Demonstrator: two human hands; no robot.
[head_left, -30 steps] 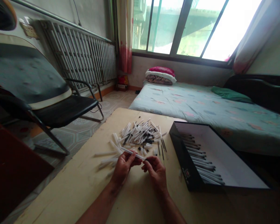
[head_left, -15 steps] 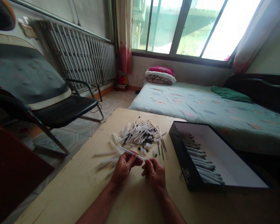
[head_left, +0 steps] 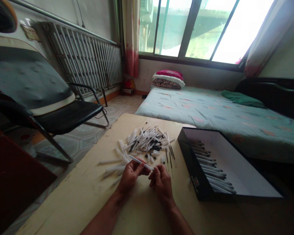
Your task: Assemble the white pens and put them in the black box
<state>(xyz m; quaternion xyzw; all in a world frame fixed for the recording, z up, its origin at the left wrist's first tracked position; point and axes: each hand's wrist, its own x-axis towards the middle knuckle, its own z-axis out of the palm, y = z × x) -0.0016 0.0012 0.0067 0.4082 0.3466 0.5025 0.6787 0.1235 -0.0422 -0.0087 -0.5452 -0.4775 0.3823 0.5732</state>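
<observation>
The white plastic pen barrel [head_left: 147, 166] spans the two hands, held clear of the tabletop [head_left: 83, 182] and slanting down toward 4 o'clock; the left hand [head_left: 131, 176] has its grip clamped on the barrel's middle; the right hand [head_left: 162, 184] has its grip curled at the barrel's far tip, and this view does not show whether it is closed on the barrel. For steady handling, pinch a slender tube firmly and support it near both ends; this limits flexing and slipping. The loose pile of pen parts [head_left: 147, 140], white tubes mixed with black-tipped pieces, lies at 12 o'clock, just beyond the hands; separate white tubes [head_left: 112, 169] lie at 9 o'clock. An open black box [head_left: 193, 166] with a white interior stands at 3 o'clock on the tabletop; its rows of pens [head_left: 212, 166] lie side by side, dark ends toward 9 o'clock. Beyond the tabletop, a bed [head_left: 198, 111] with a floral sheet lies at 1 o'clock; a black-framed chair [head_left: 63, 114] stands at 10 o'clock; a radiator [head_left: 83, 58] stands at 11 o'clock.
</observation>
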